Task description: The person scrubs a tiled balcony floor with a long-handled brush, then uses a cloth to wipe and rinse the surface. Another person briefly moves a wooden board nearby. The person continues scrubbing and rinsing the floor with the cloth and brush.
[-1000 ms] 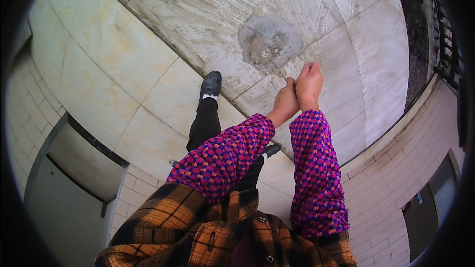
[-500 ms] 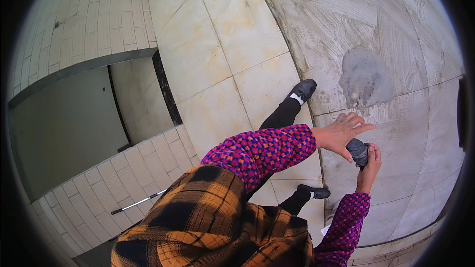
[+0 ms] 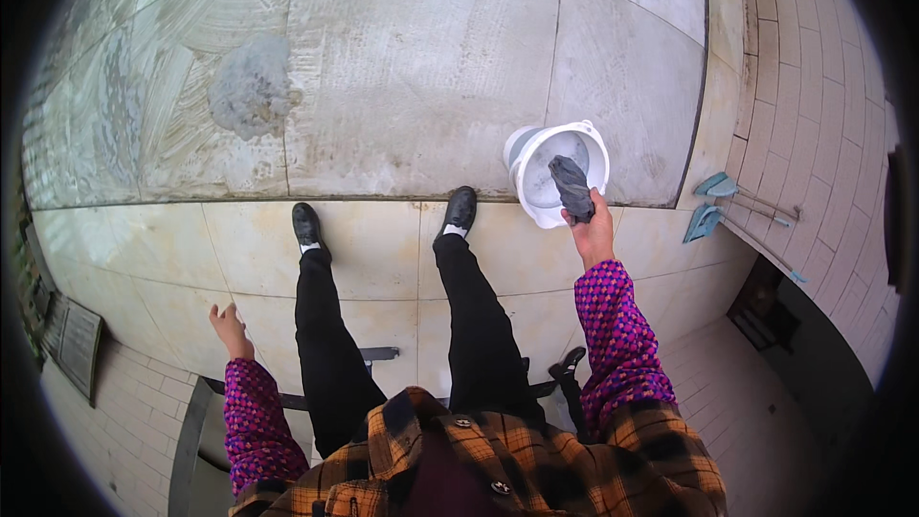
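Note:
My right hand (image 3: 595, 234) grips a bunched, damp-looking dark grey cloth (image 3: 571, 188), holding it over the near side of a white bucket (image 3: 600, 153). Pale, sudsy liquid shows inside the bucket, which stands just ahead and right of my right shoe. Out to the left, my left hand (image 3: 230, 330) hangs low beside my leg, empty, its fingers loosely apart.
Greyish foam (image 3: 251, 86) lies on the streaked, wet-looking floor tiles ahead. Blue-headed cleaning tools (image 3: 706, 220) with long handles lean by the tiled wall at right. Another person's dark shoe (image 3: 568, 364) shows behind me. A framed panel (image 3: 75, 340) sits far left.
My view has swung to the right, bringing the bucket into sight. My hands have parted: the right carries the cloth over the bucket, while the left has dropped back to my side.

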Demonstrator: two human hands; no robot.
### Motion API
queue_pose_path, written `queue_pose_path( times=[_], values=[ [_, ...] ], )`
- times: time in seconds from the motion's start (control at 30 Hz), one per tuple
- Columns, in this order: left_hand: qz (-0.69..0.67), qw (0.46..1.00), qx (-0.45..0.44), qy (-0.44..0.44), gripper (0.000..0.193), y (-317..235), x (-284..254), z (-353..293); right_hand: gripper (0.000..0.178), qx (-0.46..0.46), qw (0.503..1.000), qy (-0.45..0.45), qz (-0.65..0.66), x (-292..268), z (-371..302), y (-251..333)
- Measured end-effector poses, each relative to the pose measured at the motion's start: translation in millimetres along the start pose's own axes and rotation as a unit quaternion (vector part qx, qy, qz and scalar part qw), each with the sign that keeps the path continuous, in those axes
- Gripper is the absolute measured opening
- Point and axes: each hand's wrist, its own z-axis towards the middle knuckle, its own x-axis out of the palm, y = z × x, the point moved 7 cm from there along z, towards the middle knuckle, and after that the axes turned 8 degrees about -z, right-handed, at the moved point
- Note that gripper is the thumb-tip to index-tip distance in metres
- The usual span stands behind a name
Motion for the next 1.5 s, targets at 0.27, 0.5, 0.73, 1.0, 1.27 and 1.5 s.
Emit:
queue_pose_path(
  times=[0.27,0.5,0.73,1.0,1.27,1.5],
  values=[
    [-0.086,0.841,0.181,0.503,0.043,-130.5,315.9,-286.2,0.045,0.080,0.992,-0.061,-0.081,-121.4,14.9,-11.6],
    [-0.078,0.830,0.092,0.544,0.039,-62.4,377.1,-356.3,0.013,-0.061,0.978,-0.119,-0.162,-96.4,109.3,-43.0],
    [-0.040,0.855,0.072,0.512,0.025,7.8,415.3,-345.2,0.021,-0.281,0.509,-0.077,-0.810,-18.6,227.8,-108.8],
    [-0.019,0.848,0.080,0.523,0.023,24.2,445.1,-369.4,0.017,-0.233,0.780,0.015,-0.581,-41.1,210.2,-80.5],
    [-0.061,0.812,0.089,0.573,0.022,15.8,481.5,-408.3,0.018,-0.211,0.880,0.177,-0.388,-73.1,111.0,-1.5],
    [-0.030,0.820,0.090,0.564,0.023,23.6,474.6,-398.6,0.019,-0.383,0.631,0.056,-0.673,-28.4,215.2,-87.6]
  ],
)
